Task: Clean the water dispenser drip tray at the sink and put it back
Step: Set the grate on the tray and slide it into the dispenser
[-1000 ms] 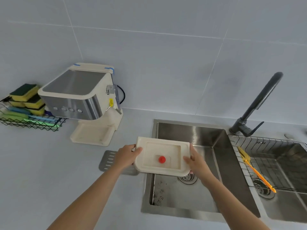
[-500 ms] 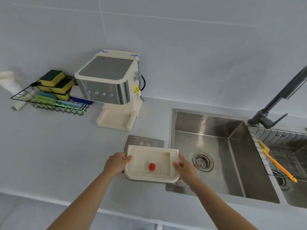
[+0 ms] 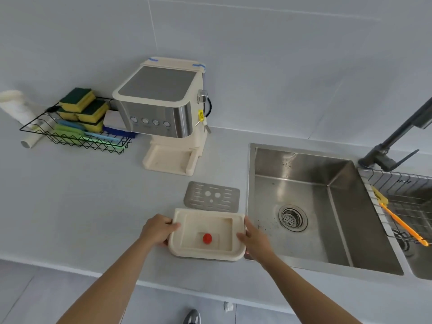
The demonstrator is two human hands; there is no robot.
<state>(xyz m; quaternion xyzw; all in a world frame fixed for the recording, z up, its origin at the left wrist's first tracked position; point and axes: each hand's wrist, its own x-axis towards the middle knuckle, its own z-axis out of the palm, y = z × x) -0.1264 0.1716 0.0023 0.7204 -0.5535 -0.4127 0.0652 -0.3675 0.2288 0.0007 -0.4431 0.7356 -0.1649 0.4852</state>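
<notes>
Drip tray (image 3: 207,235) held just left of sink (image 3: 304,260). Left hand (image 3: 157,229) and right hand (image 3: 256,239) fingers grasp its short ends. Metal grate (image 3: 211,199) lies just behind tray.

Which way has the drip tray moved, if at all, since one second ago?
Yes. The drip tray went left: from over the sink basin to over the counter beside the sink's left rim.
</notes>
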